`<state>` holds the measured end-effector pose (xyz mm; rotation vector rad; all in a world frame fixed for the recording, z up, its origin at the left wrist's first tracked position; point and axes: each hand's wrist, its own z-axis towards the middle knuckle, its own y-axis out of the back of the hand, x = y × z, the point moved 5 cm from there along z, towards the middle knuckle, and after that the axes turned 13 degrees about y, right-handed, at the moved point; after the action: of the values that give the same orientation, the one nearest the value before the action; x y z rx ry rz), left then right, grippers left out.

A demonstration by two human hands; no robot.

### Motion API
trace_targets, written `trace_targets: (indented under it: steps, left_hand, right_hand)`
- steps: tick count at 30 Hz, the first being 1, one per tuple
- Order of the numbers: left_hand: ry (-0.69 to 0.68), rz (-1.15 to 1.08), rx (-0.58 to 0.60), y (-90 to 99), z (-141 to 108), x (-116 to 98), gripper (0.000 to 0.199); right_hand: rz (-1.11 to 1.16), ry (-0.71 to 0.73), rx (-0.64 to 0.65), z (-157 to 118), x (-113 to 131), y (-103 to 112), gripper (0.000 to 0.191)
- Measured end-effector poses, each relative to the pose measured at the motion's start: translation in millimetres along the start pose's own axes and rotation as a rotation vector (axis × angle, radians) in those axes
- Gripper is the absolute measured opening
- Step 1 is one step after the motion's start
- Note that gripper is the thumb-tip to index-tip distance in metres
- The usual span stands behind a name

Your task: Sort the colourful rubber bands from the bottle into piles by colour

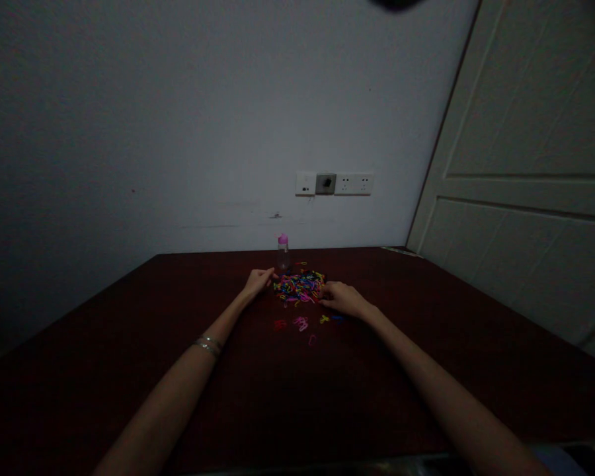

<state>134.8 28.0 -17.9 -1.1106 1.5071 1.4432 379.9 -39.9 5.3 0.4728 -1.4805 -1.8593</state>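
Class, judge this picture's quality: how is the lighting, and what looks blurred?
Head view: dim throughout, the wall grainy, the tabletop nearly black in places; a blurred dark shape cuts the top edge; the colourful heap lacks fine detail.

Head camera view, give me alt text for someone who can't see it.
A person's left hand and right hand flank a pile of small multicoloured clip-like pieces on a dark red table. Nearer the viewer lie small separate groups in red, pink, yellow and blue; a clear, pink-topped bottle stands behind the pile.
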Motion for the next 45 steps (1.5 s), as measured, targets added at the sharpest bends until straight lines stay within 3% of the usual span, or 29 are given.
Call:
trace_targets:
  steps: [21,29,45]
  left_hand:
    - [-0.043,0.035,0.002,-3.9,-1,2,0.048]
    - [-0.076,0.028,-0.001,-5.0,10,11,0.050]
    - [-0.103,0.023,-0.015,-4.3,8,8,0.046]
  right_hand:
    - [-0.114,0.066,0.032,-1,10,-3,0.018]
    - [-0.179,0.086,0.021,-2,14,0,0.019]
    - [0.027,0.129,-0.071,-2,11,7,0.018]
